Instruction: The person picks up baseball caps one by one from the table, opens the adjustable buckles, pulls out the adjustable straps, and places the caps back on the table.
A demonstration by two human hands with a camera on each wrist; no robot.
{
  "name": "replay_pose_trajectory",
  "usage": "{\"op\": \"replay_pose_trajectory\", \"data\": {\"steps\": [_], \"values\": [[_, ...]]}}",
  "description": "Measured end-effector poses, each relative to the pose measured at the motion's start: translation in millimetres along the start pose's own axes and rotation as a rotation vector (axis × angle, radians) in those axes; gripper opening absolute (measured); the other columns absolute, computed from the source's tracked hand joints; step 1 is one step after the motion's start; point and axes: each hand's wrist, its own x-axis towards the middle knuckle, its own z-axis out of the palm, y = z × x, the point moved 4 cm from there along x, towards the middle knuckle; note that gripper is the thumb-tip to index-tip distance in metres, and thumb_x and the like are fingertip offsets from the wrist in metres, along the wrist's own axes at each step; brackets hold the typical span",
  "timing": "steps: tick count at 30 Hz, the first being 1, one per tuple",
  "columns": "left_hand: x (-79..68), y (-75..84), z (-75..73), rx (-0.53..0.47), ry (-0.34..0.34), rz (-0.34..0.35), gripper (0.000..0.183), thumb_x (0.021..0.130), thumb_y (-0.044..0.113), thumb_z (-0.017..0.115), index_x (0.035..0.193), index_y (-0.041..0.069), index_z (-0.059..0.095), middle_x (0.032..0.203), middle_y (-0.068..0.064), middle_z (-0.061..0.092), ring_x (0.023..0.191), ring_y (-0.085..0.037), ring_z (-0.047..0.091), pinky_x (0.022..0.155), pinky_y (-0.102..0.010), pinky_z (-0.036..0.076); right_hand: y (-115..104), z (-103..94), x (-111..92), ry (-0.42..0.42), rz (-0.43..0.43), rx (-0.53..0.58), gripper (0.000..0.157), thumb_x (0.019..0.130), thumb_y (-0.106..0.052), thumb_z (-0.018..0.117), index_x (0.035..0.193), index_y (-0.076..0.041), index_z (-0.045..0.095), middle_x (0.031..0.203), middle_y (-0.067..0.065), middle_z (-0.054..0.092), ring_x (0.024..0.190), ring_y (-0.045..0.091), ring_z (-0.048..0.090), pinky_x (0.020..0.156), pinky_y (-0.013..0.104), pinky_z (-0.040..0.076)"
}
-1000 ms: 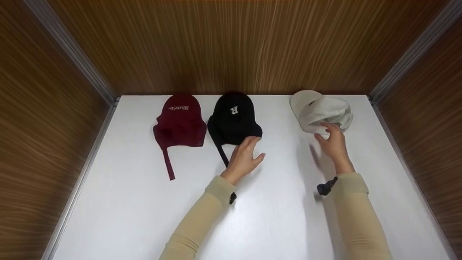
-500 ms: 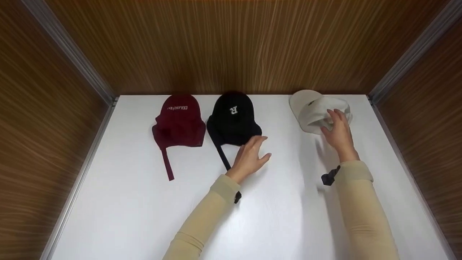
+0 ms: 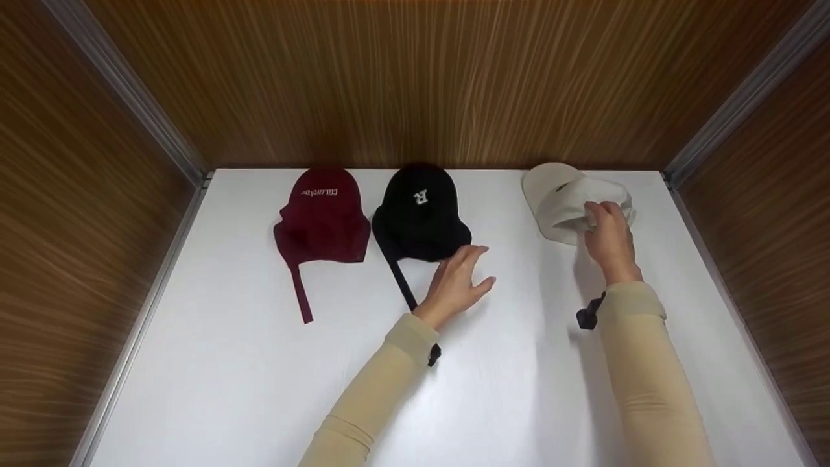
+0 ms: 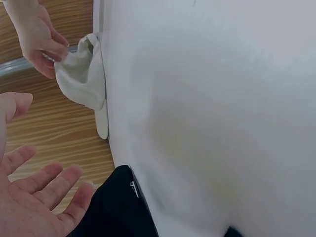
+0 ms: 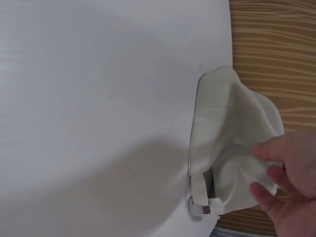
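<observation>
A cream baseball cap (image 3: 567, 198) lies at the back right of the white table, its brim toward the back left. My right hand (image 3: 611, 243) pinches the near edge of its crown between thumb and fingers. In the right wrist view the cap's opening faces the camera, with its strap and buckle (image 5: 198, 207) low on the rim. The left hand (image 3: 454, 285) hovers by the near right edge of a black cap (image 3: 421, 224) marked with a white R. Its fingers are spread and relaxed, holding nothing, as the left wrist view also shows.
To the left of the black cap lies a dark red cap (image 3: 324, 227) with white lettering, its strap trailing toward the front. Wood-grain panels (image 3: 415, 84) stand behind and on both sides of the table (image 3: 227, 389).
My right hand has moved forward and slightly right onto the cream cap, and its thumb and fingers have closed on the edge. The left hand has drifted a little to the right.
</observation>
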Motion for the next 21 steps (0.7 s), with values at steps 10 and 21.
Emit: {"op": "replay_pose_trajectory", "data": {"steps": [10, 21], "values": [[1.1, 6.4, 13.7, 0.000, -0.074, -0.054, 0.052, 0.092, 0.033, 0.068, 0.137, 0.012, 0.054, 0.135, -0.004, 0.055, 0.121, -0.018, 0.055, 0.098, -0.036, 0.043, -6.3, 0.7, -5.4, 0.186, -0.120, -0.143, 0.009, 0.086, 0.011, 0.063, 0.090, 0.007, 0.070, 0.093, 0.024, 0.064, 0.089, 0.045, 0.055, 0.078, 0.058, 0.044], [0.5, 8.3, 19.4, 0.003, -0.066, -0.047, 0.048, 0.091, 0.030, 0.070, 0.134, 0.011, 0.058, 0.130, -0.004, 0.059, 0.116, -0.017, 0.058, 0.095, -0.035, 0.045, -32.4, 2.8, -20.4, 0.125, -0.220, -0.212, 0.005, 0.089, 0.001, 0.064, 0.091, 0.005, 0.065, 0.093, 0.021, 0.064, 0.093, 0.044, 0.056, 0.083, 0.061, 0.038]]}}
